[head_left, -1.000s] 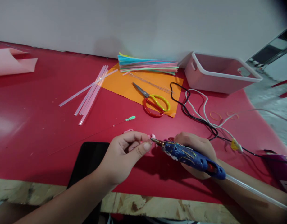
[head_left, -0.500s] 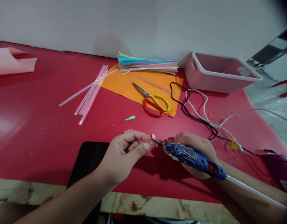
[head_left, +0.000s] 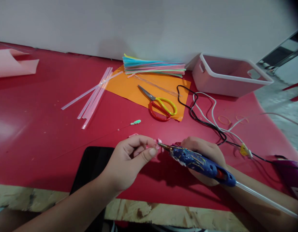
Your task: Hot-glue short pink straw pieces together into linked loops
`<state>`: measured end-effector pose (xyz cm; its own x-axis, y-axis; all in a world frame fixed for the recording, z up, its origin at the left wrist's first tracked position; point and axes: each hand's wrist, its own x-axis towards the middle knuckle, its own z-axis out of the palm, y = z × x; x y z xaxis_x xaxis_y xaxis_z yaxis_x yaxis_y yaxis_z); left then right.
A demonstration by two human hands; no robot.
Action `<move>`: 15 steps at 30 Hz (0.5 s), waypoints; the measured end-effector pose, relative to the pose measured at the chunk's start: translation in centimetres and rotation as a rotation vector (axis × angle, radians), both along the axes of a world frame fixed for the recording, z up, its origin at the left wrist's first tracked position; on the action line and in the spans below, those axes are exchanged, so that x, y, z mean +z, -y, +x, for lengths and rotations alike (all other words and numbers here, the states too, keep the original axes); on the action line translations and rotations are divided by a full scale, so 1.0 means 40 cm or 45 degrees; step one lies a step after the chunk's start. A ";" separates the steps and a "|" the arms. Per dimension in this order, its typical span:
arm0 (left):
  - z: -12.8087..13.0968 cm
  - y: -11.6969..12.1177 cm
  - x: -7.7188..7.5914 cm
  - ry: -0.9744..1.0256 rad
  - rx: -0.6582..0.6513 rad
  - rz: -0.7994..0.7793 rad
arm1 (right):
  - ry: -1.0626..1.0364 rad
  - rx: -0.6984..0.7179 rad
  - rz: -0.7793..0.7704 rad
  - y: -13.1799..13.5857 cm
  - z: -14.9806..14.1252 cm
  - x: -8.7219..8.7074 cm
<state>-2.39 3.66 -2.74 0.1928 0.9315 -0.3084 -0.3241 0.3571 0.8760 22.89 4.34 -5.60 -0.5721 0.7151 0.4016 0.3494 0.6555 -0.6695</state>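
Observation:
Between the thumb and forefinger of my left hand [head_left: 129,161] is a small pink fuzzy piece [head_left: 159,141], much of it hidden by the fingers. My right hand [head_left: 207,153] is wrapped round a blue hot glue gun [head_left: 197,162] with a clear glue stick [head_left: 267,199] out of its back end. The gun's metal nozzle meets the pink piece or sits just beside it; I cannot tell which. Behind my left hand lies a thin wire with a green fuzzy tip [head_left: 135,122]. A black phone [head_left: 92,164] lies partly under my left forearm.
Scissors [head_left: 160,106] rest on orange paper [head_left: 122,87], with pipe cleaners [head_left: 153,66] behind. Pink glue sticks [head_left: 97,96] are at left. A pink basket [head_left: 219,80] stands back right, near tangled cables [head_left: 209,124] and rubber bands [head_left: 223,120]. Pink paper [head_left: 13,64] lies far left.
The nozzle has shifted very slightly to the right along the pink piece. My left hand keeps its pinch, and the other things stay where they were.

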 end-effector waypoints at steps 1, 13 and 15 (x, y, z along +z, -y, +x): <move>0.001 0.000 0.000 0.005 -0.001 -0.004 | 0.001 0.001 0.000 0.000 0.000 -0.001; -0.003 0.004 -0.008 -0.028 -0.024 0.055 | -0.024 -0.001 0.027 0.002 -0.006 0.001; -0.005 0.004 -0.010 -0.038 -0.028 0.057 | -0.016 -0.010 0.026 0.003 -0.005 -0.002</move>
